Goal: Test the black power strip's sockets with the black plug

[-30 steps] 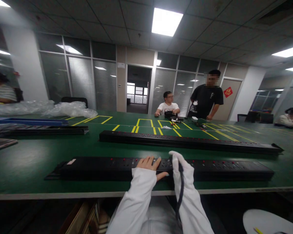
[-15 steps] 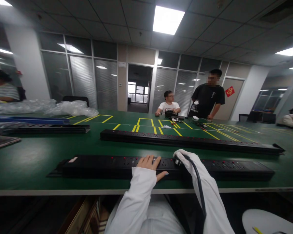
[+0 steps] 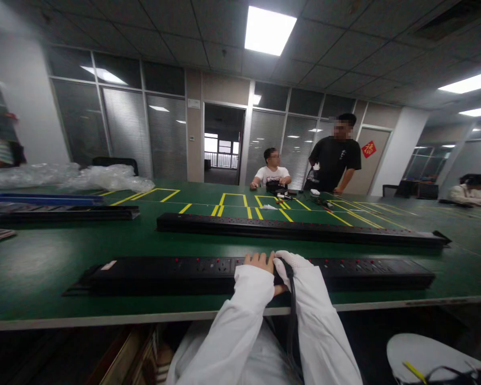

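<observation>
A long black power strip [image 3: 152,275] with red indicator lights and rows of sockets lies along the table's near side. My bare left hand [image 3: 260,263] lies over its middle, fingers across the top and thumb against the front face, gripping the strip. Right beside it, my white-gloved right hand [image 3: 291,262] is closed on a plug at the strip's sockets. From that hand a thick black cable [image 3: 292,315] runs down toward my lap. The plug itself is hidden by the glove and fingers, so I cannot tell how deep it sits.
Behind lies a second long black power strip [image 3: 296,227]. Yellow tape lines [image 3: 234,195] mark the green table [image 3: 124,243]. Clear plastic wrap [image 3: 112,179] and black rails [image 3: 64,214] are at left. Two people [image 3: 272,174] are across the table; others are at the sides. A white stool [image 3: 414,347] stands lower right.
My right hand has moved left along the strip with the plug, up against my left hand. The plug's pins showed before and are now hidden. The view has shifted slightly.
</observation>
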The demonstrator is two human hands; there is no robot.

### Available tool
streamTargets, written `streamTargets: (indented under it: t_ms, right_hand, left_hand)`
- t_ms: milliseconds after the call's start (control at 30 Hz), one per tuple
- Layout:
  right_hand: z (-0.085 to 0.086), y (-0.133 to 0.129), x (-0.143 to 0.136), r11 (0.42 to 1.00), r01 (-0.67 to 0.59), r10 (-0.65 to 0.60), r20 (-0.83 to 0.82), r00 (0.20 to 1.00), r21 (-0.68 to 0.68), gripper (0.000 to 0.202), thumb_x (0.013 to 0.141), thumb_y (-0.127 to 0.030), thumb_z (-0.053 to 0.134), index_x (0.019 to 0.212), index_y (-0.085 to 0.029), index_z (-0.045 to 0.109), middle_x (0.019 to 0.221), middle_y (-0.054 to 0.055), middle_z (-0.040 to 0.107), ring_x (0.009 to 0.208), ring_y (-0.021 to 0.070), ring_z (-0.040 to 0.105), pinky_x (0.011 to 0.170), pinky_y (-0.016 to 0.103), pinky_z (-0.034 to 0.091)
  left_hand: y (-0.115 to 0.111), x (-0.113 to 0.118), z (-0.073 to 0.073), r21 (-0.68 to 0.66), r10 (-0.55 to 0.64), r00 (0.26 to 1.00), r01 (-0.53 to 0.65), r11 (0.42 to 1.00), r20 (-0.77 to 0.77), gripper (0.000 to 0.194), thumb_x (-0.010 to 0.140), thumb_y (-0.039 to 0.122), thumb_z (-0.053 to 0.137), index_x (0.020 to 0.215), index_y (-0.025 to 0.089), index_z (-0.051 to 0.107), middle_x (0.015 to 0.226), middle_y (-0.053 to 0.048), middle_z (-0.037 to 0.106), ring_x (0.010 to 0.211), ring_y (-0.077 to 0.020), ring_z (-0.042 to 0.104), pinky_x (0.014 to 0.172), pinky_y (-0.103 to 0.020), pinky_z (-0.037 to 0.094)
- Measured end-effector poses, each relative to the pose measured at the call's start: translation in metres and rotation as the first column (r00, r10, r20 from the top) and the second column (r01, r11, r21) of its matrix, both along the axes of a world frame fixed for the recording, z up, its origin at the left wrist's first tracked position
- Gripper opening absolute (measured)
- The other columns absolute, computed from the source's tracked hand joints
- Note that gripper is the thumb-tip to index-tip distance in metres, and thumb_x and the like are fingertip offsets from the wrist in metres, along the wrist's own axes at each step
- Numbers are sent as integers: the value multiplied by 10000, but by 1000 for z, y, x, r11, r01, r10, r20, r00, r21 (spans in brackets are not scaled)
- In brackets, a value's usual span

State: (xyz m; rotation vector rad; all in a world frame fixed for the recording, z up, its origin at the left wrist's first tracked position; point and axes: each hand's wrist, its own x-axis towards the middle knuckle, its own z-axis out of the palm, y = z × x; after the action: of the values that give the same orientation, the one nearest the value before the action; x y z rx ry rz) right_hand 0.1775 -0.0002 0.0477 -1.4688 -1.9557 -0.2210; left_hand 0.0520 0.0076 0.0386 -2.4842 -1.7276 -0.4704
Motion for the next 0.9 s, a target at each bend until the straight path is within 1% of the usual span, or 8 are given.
streamTargets:
  t_ms: [100, 167, 367, 500, 567, 667, 800, 900]
  right_hand:
    - [-2, 1, -1, 996, 88, -88, 45, 995, 1, 291, 849, -423, 379, 938, -288, 621, 791, -17, 620, 733, 118, 552, 656, 233, 356]
    - [0, 0, -3, 992, 127, -126, 77, 989, 2, 303, 849, -426, 361, 945, -302, 620, 801, -16, 628, 722, 109, 547, 637, 216, 335]
    - [15, -6, -6, 987, 162, -158, 150, 976, -15, 266, 840, -388, 377, 870, -292, 623, 717, -13, 620, 640, 107, 522, 556, 222, 281]
    - [16, -11, -13, 982, 187, -180, 169, 969, -24, 295, 866, -392, 358, 888, -237, 608, 719, 4, 597, 659, 99, 521, 583, 220, 330]
    - [13, -13, -20, 981, 190, -181, 176, 968, -35, 309, 872, -410, 375, 915, -191, 589, 750, 5, 585, 680, 92, 524, 630, 235, 388]
    - [5, -16, -36, 984, 174, -163, 179, 970, -46, 330, 858, -431, 424, 981, -155, 557, 880, 20, 582, 758, 92, 540, 712, 283, 447]
    - [-4, -23, -56, 988, 148, -139, 170, 976, -45, 329, 855, -407, 445, 1052, -160, 538, 1018, 44, 565, 860, 111, 547, 770, 313, 461]
    - [-6, -26, -66, 989, 145, -138, 155, 978, -37, 323, 856, -392, 449, 1072, -166, 533, 1051, 50, 556, 890, 118, 544, 787, 323, 462]
  left_hand:
    - [-1, 1, -4, 41, -16, 1000, 16, 999, 7, 822, 650, 641, 506, 1289, 142, 372, 1152, -152, 542, 1037, -309, 482, 914, -450, 324]
    - [0, 0, -8, 69, -18, 1000, 17, 997, 3, 806, 654, 636, 502, 1281, 145, 382, 1149, -150, 540, 1036, -308, 481, 911, -442, 326]
    - [7, -2, -18, 138, -18, 1000, 20, 990, -19, 733, 657, 548, 544, 1259, 150, 414, 1146, -149, 543, 1016, -303, 497, 864, -419, 361]
    - [11, -5, -23, 134, 2, 999, 3, 991, -33, 740, 622, 510, 593, 1256, 166, 426, 1155, -141, 550, 1021, -298, 502, 867, -424, 370]
    - [11, -14, -26, 144, 20, 999, -15, 989, -37, 742, 600, 481, 617, 1251, 176, 434, 1153, -128, 558, 1022, -289, 507, 876, -422, 371]
    - [6, -35, -31, 193, 39, 999, -32, 981, -32, 712, 582, 441, 633, 1224, 181, 469, 1163, -114, 564, 1035, -279, 507, 885, -406, 375]
    - [-4, -61, -37, 302, 52, 998, -42, 952, -25, 561, 662, 428, 571, 1171, 196, 528, 1187, -103, 562, 1070, -274, 503, 903, -401, 368]
    - [-10, -67, -39, 354, 74, 997, -64, 933, -14, 516, 689, 418, 544, 1163, 213, 537, 1185, -96, 567, 1071, -272, 509, 899, -403, 374]
